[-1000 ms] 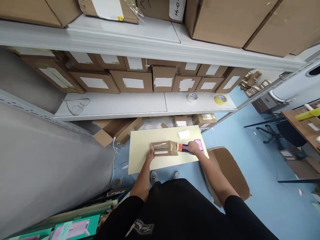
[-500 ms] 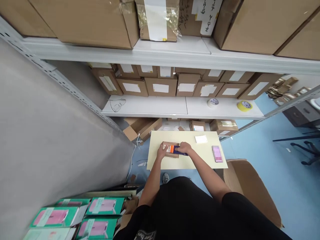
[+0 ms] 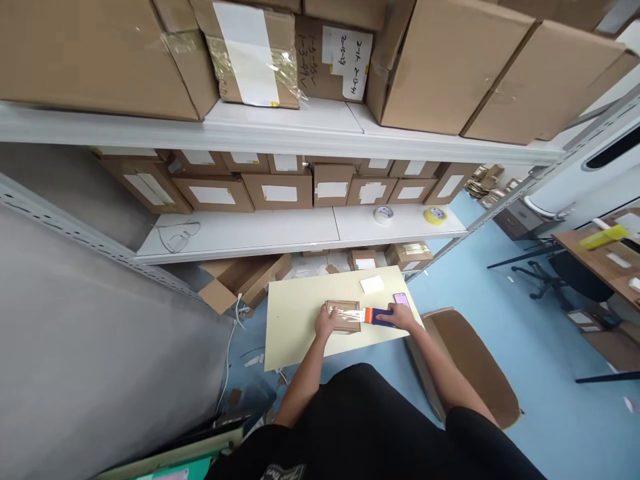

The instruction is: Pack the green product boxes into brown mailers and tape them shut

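A small flat cardboard box (image 3: 345, 325) lies on a pale yellow tabletop (image 3: 295, 340). My left hand (image 3: 326, 323) grips its left end, the thumb over the top. My right hand (image 3: 400, 316) is wrapped round the dark blue handle of a tape dispenser (image 3: 381, 317) with an orange part, just right of the box. A shiny strip of clear tape (image 3: 350, 315) runs from the left hand's side across the box top to the dispenser. A phone with a pink screen (image 3: 401, 299) lies just behind my right hand, and a white paper (image 3: 372, 285) lies farther back.
Ahead stands a white shelf rack (image 3: 240, 237) with labelled cartons, a white tape roll (image 3: 384, 215) and a yellow tape roll (image 3: 435, 215). A large open carton (image 3: 465, 367) stands right of the table. An open box (image 3: 245, 277) and a white cable (image 3: 227, 363) are at left.
My right hand has drawn the tape dispenser rightward off the box, and more tape now stretches behind it. My left hand stays on the box. The view has turned to the right.
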Demonstrator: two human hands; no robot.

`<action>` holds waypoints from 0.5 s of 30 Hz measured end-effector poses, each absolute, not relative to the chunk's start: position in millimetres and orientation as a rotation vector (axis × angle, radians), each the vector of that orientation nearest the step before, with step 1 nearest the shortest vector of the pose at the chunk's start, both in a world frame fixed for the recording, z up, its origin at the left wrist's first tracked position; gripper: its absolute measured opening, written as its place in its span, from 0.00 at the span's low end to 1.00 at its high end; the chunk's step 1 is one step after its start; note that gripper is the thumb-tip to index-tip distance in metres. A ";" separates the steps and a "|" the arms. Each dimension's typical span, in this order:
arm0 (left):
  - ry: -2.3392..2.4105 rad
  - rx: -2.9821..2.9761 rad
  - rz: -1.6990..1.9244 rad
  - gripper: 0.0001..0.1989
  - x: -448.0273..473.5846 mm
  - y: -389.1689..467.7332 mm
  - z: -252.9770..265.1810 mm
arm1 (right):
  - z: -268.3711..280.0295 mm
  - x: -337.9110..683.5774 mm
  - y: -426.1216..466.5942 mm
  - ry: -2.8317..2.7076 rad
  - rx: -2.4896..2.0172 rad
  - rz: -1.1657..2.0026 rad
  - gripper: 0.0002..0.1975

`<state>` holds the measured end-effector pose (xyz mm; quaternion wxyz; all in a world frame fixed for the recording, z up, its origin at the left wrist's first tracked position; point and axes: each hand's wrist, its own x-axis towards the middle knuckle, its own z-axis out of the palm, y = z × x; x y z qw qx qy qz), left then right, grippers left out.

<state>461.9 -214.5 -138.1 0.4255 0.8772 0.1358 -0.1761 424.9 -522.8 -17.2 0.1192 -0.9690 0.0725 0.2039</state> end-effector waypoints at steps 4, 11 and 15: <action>0.293 2.114 -0.424 0.26 473.9 -202.3 -142.9 | -8.8 412.8 -579.3 0.415 -2.791 0.613 0.24; 0.348 1.948 -0.418 0.26 491.9 -134.5 -155.3 | -41.9 439.2 -502.2 0.334 -2.763 0.592 0.26; 0.518 2.035 -0.391 0.32 498.1 -75.9 -152.1 | -63.7 454.7 -421.6 0.266 -2.681 0.625 0.26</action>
